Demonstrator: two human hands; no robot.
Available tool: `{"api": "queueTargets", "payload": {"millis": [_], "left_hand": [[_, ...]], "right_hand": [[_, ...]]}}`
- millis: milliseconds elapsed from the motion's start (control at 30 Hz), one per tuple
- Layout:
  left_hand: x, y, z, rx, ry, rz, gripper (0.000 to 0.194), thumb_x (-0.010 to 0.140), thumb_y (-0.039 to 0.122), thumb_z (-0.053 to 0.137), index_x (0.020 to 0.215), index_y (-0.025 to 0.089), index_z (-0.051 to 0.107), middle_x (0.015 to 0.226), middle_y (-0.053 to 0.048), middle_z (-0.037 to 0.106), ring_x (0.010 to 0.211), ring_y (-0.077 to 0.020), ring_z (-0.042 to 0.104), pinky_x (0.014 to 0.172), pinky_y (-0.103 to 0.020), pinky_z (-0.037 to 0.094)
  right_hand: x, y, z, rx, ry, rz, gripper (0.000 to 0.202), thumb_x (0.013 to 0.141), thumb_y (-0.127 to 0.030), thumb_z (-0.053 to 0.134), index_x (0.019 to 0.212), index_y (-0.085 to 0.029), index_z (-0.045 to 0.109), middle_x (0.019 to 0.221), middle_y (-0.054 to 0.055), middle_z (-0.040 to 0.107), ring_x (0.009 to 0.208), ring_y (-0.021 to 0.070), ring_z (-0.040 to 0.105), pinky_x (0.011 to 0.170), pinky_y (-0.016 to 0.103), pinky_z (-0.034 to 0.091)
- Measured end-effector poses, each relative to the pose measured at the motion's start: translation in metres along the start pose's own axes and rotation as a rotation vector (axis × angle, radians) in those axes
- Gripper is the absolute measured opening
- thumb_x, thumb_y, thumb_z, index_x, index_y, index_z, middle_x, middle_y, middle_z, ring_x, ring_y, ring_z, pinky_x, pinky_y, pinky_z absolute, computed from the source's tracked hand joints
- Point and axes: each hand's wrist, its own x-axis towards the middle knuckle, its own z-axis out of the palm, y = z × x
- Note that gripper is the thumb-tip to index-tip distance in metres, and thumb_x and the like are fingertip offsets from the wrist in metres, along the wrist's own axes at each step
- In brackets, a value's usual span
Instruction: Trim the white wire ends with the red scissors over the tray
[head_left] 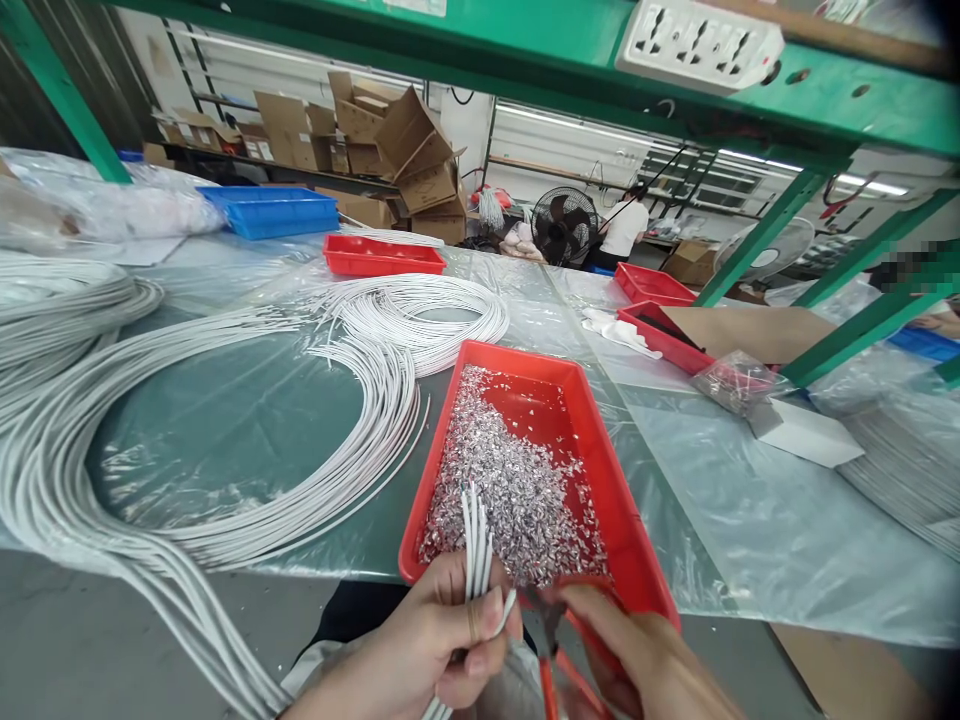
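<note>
Your left hand [442,640] is clenched around a small bundle of white cables [475,545], their cut ends standing up over the near rim of the red tray [600,470]. Your right hand [637,655] is wrapped around the red handles of a pair of pliers [551,640], jaws pointing toward the cable ends. The cables look light and springy, probably slick in their jackets, so a grip close below the ends should keep them from fanning out. The silver scraps [517,480] heaped in the tray are tiny, loose and likely sharp. The tray overhangs the table's near edge, so a knock could tip it. More cable loops [225,440] crowd the left of the plastic sheet [750,520]; to the right of the tray the sheet lies bare, apart from a white box [806,432] further back
</note>
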Motion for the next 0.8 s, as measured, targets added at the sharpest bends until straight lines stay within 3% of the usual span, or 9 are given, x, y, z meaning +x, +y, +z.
{"api": "queueTargets", "payload": {"millis": [100,167,267,333,433,567,667,800], "left_hand": [[0.002,-0.004,-0.001,0.021,-0.084,0.074,0.030,0.082,0.036,0.057,0.076,0.011,0.042,0.049,0.004,0.033,0.034,-0.0003,0.016,0.031,-0.013,0.010],[0.005,-0.007,0.001,0.088,-0.070,0.157,0.028,0.086,0.036,0.052,0.080,0.010,0.044,0.051,0.004,0.035,0.034,-0.0001,0.018,0.031,-0.013,0.011],[0.006,-0.011,0.008,0.212,0.018,0.244,0.034,0.086,0.044,0.050,0.080,0.011,0.039,0.050,0.005,0.038,0.032,0.0006,0.021,0.032,-0.013,0.013],[0.004,-0.011,0.015,0.282,0.145,0.210,0.044,0.081,0.052,0.053,0.080,0.011,0.037,0.052,0.005,0.039,0.033,0.0014,0.023,0.034,-0.013,0.014],[0.000,-0.008,0.022,0.449,0.308,0.170,0.051,0.078,0.059,0.051,0.080,0.009,0.041,0.055,0.003,0.039,0.038,0.0007,0.025,0.039,-0.015,0.015],[-0.004,-0.005,0.026,0.698,0.370,0.235,0.052,0.083,0.058,0.042,0.081,0.007,0.048,0.058,0.000,0.040,0.041,-0.0020,0.027,0.040,-0.019,0.018],[-0.003,-0.003,0.026,0.652,0.349,0.185,0.052,0.081,0.060,0.044,0.082,0.008,0.045,0.058,0.000,0.041,0.042,-0.0018,0.028,0.041,-0.018,0.019],[0.002,-0.004,0.024,0.316,0.147,0.160,0.049,0.076,0.057,0.055,0.075,0.010,0.039,0.051,0.003,0.040,0.038,0.0003,0.026,0.038,-0.014,0.017]], "right_hand": [[0.010,-0.013,0.007,0.336,0.529,0.202,0.032,0.084,-0.030,0.052,0.113,-0.024,0.040,0.059,-0.003,0.042,0.047,0.0051,0.040,0.042,0.011,0.035],[0.017,-0.028,0.012,0.612,0.632,0.295,0.038,0.079,-0.034,0.060,0.111,-0.025,0.042,0.072,-0.002,0.048,0.055,0.0033,0.043,0.054,0.011,0.040],[0.024,-0.046,0.020,0.956,0.451,0.310,0.046,0.069,-0.035,0.070,0.109,-0.027,0.047,0.089,-0.002,0.053,0.055,0.0003,0.043,0.058,0.012,0.042],[0.026,-0.052,0.023,1.099,0.324,0.313,0.051,0.065,-0.031,0.074,0.109,-0.025,0.050,0.082,-0.002,0.054,0.062,0.0043,0.051,0.062,0.016,0.045],[0.028,-0.052,0.021,1.097,0.288,0.349,0.053,0.060,-0.022,0.077,0.107,-0.023,0.052,0.075,-0.003,0.056,0.069,0.0090,0.057,0.064,0.018,0.046],[0.030,-0.051,0.008,1.029,0.286,0.433,0.054,0.055,-0.022,0.079,0.103,-0.017,0.052,0.071,-0.003,0.057,0.062,0.0072,0.053,0.060,0.016,0.045],[0.032,-0.055,0.005,1.072,0.275,0.408,0.057,0.056,-0.024,0.079,0.102,-0.016,0.047,0.066,-0.003,0.055,0.059,0.0059,0.051,0.057,0.015,0.042],[0.035,-0.063,0.023,1.438,0.374,0.404,0.056,0.051,-0.021,0.080,0.096,-0.018,0.047,0.060,-0.006,0.051,0.054,0.0050,0.051,0.056,0.016,0.040]]}}
